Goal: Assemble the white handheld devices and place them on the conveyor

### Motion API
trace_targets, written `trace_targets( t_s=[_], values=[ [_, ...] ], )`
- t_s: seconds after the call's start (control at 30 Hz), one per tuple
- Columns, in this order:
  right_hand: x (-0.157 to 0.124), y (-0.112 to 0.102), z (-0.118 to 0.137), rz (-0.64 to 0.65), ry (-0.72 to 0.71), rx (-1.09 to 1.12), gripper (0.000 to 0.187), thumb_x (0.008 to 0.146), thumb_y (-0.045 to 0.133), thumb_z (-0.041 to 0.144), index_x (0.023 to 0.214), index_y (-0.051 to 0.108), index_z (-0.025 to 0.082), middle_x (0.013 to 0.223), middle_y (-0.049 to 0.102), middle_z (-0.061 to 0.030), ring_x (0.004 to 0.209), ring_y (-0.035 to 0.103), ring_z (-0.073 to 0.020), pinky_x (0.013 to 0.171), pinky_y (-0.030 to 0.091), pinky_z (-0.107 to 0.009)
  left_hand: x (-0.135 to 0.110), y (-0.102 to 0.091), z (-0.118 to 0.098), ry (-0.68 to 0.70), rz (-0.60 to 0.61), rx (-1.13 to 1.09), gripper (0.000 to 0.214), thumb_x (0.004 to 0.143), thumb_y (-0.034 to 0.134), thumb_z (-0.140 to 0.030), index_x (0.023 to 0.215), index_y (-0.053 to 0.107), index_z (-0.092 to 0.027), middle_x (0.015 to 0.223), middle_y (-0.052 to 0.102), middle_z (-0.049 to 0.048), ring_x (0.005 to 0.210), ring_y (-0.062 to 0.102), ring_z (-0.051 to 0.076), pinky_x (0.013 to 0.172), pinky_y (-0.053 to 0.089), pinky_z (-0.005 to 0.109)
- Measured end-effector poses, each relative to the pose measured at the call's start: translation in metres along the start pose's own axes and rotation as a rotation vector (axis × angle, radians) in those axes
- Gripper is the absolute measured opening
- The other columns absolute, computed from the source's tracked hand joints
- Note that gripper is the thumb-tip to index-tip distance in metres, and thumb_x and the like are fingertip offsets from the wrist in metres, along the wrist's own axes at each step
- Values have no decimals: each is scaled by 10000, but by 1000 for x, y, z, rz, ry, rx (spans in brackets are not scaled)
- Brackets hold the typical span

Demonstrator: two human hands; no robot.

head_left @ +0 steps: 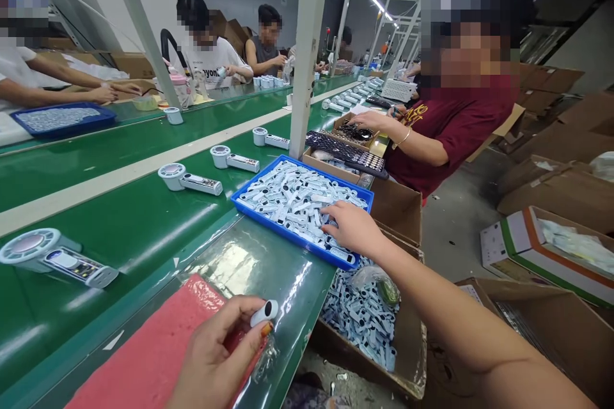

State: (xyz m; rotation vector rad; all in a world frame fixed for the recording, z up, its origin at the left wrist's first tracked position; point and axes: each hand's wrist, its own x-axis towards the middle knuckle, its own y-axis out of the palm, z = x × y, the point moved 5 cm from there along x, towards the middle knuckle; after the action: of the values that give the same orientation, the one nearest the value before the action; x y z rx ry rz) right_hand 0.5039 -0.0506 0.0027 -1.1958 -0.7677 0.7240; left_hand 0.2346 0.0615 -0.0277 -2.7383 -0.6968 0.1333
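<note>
- Progress looks early: the left hand [215, 358] pinches one small white cover piece [264, 313] over the pink mat [153, 351].
- The right hand [352, 227] rests open-fingered on loose pieces in the blue tray [249, 203], gripping nothing visible.
- Many pieces remain there and in the cardboard box [412, 358] below.

A: What carries it all?

B: A long green belt [119, 223] with a pale stripe down its length, edged by a glossy green bench [268, 268] on the near side.

A: What's on the belt?

B: Small white fans lying flat in a row: one at the near left [52, 257], then three more [189, 179] [234, 159] [270, 138] going up the belt, each well apart from the next. Farther on, more lie close together [348, 97].

A: And the bench?

B: A blue tray [249, 204] full of small white parts sits on it, one corner overhanging the edge. Nearer, a red mat [158, 345] lies flat. Beyond the tray, a shallow carton [330, 169] bears a dark grid tray.

A: Across the belt?

B: Another blue tray [62, 119] of parts, on the far side.
</note>
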Motion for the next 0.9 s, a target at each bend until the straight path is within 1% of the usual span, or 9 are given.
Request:
trace_targets(
  t_s=[0.13,0.3,0.37,0.43,0.57,0.63,0.7,0.8,0.9],
  values=[
    [-2,-3,-6,-21,5,91,140,913,740,151,1034,706,213,951,660,-28,863,625,-209,685,453,-273,-1,-1,10,-18,46,20,288,894,610,-489,1029,644,-236,910,693,38,852,671,182,703,558,216],
    [-5,-15,-21,-144,41,186,189,981,658,158,1162,653,214,980,651,-8,879,616,-170,736,470,-261,-3,0,17,-47,82,21,295,900,604,-497,1049,626,-244,935,682,36,882,661,185,720,545,216],
    [-1,-20,-26,-191,56,187,205,986,657,161,1186,639,202,977,646,-16,894,612,-181,752,468,-276,-3,1,14,-75,92,2,314,896,603,-515,1049,627,-242,931,679,36,877,655,185,707,534,214],
    [7,-23,-26,-215,59,176,213,982,662,160,1190,641,197,1005,640,-31,912,611,-193,755,466,-286,-4,2,8,-116,70,-33,340,879,615,-541,1035,630,-240,920,675,33,869,644,181,702,519,213],
    [25,-18,-18,-203,34,133,247,966,698,174,1207,651,197,1113,619,-73,1035,592,-246,816,470,-311,-6,4,-6,-176,4,-96,365,848,634,-580,958,640,-232,866,662,16,832,614,163,705,483,208],
    [31,-12,-14,-181,22,107,306,916,771,182,1202,661,181,1128,615,-97,1090,564,-292,869,461,-347,-6,5,-9,-173,7,-111,368,839,641,-584,934,647,-229,872,665,18,837,611,163,705,475,208],
    [33,-7,-13,-162,22,98,344,878,807,167,1193,668,171,1122,617,-109,1088,560,-311,882,455,-365,-6,5,-8,-163,9,-120,366,835,645,-581,927,656,-227,887,672,22,845,614,165,708,472,209],
    [29,-2,-18,-147,26,136,276,900,753,130,1158,677,193,1058,636,-79,1009,596,-265,817,467,-326,-5,4,-4,-145,20,-114,360,841,638,-576,921,663,-226,861,669,21,805,609,154,703,467,210],
    [22,-2,-25,-158,23,230,194,936,705,159,1117,680,224,992,649,-29,886,620,-202,735,473,-282,-5,4,-2,-131,23,-105,352,847,631,-574,920,661,-231,844,666,17,778,603,148,694,466,208]
  ],
)
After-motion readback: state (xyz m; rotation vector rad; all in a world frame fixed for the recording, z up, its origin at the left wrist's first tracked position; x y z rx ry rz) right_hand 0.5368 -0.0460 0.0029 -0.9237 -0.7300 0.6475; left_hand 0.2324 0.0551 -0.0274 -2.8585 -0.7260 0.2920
